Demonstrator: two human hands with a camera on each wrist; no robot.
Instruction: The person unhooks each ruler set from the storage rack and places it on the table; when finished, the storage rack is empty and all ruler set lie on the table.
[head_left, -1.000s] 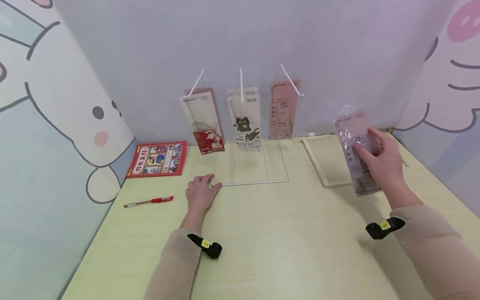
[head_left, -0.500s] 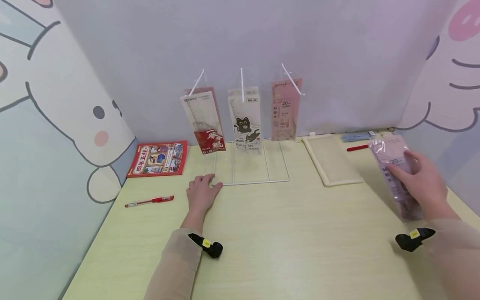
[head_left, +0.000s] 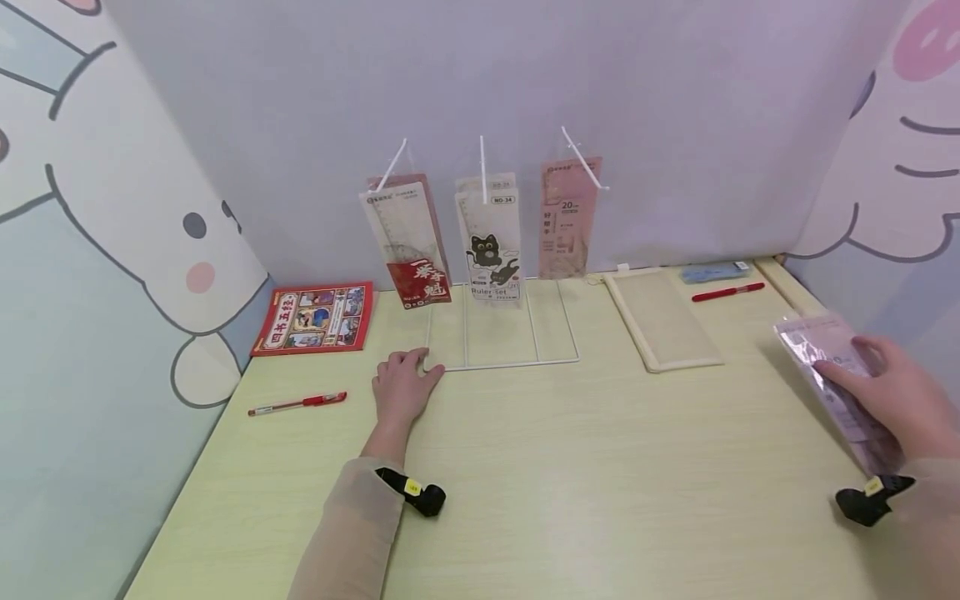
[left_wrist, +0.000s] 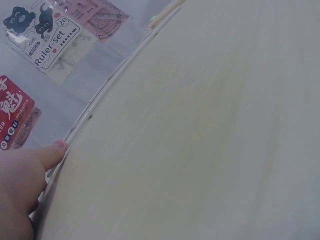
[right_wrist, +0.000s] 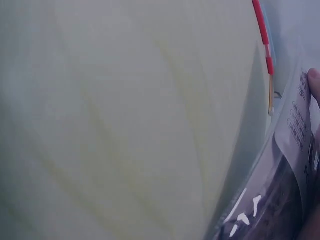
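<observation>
My right hand (head_left: 903,396) grips a pale purple packaged ruler set (head_left: 843,404) in clear plastic, tilted above the table's right side. Part of this ruler set (right_wrist: 292,127) fills the lower right of the right wrist view. At the front left corner of a white wire display rack (head_left: 517,364), my left hand (head_left: 401,387) holds the base wire between thumb and fingers. Ruler sets hang on the rack's hooks: white-and-red ones (head_left: 408,237) at left, black-cat ones (head_left: 489,225) in the middle, a pink one (head_left: 567,221) at right.
A red booklet (head_left: 315,318) and a red pen (head_left: 300,403) lie on the left. Right of the rack are a cream mesh pouch (head_left: 667,321), another red pen (head_left: 727,292) and a blue packet (head_left: 712,272). A wall rises behind the table (head_left: 570,475).
My right hand has moved right and toward me with the purple ruler set, uncovering the red pen and blue packet. My left hand stays at the rack's corner.
</observation>
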